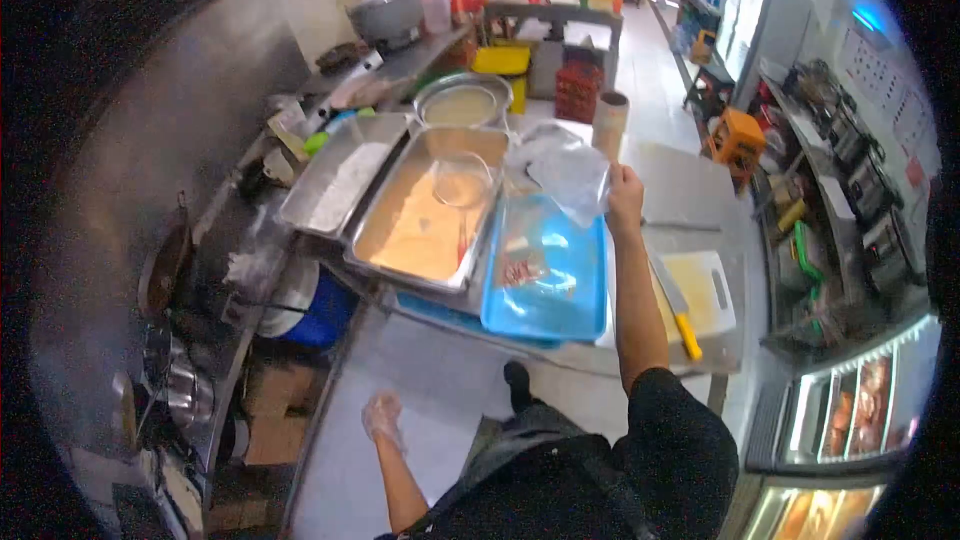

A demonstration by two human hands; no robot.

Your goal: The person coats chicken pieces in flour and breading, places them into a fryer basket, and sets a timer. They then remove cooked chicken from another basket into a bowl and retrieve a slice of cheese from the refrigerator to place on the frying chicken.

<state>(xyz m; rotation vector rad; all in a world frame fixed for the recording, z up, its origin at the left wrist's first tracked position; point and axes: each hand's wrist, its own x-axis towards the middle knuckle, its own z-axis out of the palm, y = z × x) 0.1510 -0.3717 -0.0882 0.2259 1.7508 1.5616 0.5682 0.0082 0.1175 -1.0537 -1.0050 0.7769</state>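
My left hand (382, 418), in a thin clear plastic glove, hangs low over the floor with loosely bent fingers and nothing visible in it. Stretched forward, my right hand (625, 198) has its fingers closed on the edge of a crumpled clear plastic bag (572, 175). A brown cardboard tube (610, 122) stands just beyond that hand. Below the bag sits a blue tray (548, 305) with clear plastic and a small red-printed packet (522, 270) on it. To its left, a metal pan (362, 262) holds orange batter, with a red-handled strainer (461, 185) in it.
A second metal pan (290, 212) with white powder and a round metal bowl (505, 90) adjoin the batter pan. A yellow-handled knife (680, 312) lies on a white cutting board (722, 305) at right. Shelves line both sides; an orange crate (738, 140) stands farther back.
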